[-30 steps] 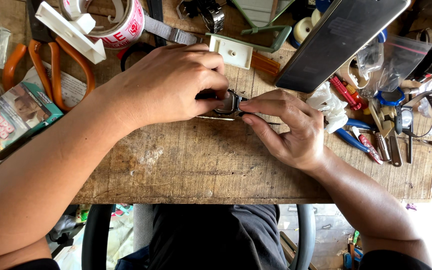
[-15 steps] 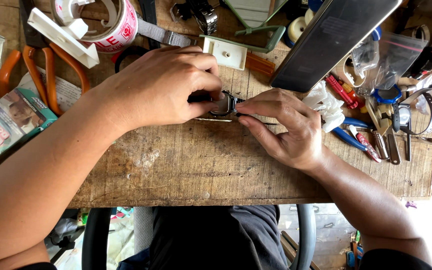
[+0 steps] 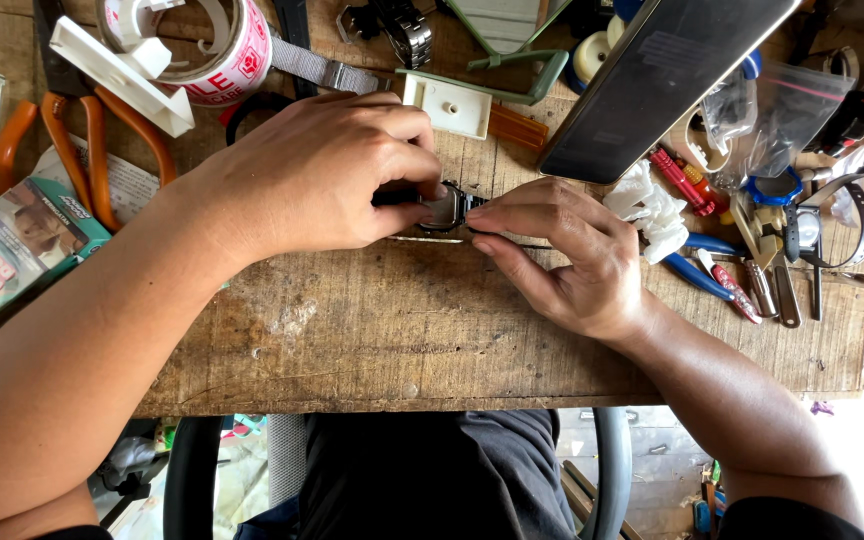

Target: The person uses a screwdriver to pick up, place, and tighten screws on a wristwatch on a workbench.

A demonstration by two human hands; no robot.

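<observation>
A small dark wristwatch case with a square metal back sits at the middle of the worn wooden bench. My left hand covers its left side, thumb and fingers pinched on the case. My right hand meets it from the right, fingertips pressed to the case edge and on a thin metal tool lying flat just below it. The strap is mostly hidden under my hands.
Orange-handled pliers and a tape roll lie at back left, a colourful box at left. A dark tilted slab stands at back right. Blue-handled pliers, screwdrivers, watch straps and plastic bags crowd the right.
Both hands stay on the watch case. The fingers have shifted only slightly, and the view has drifted a little.
</observation>
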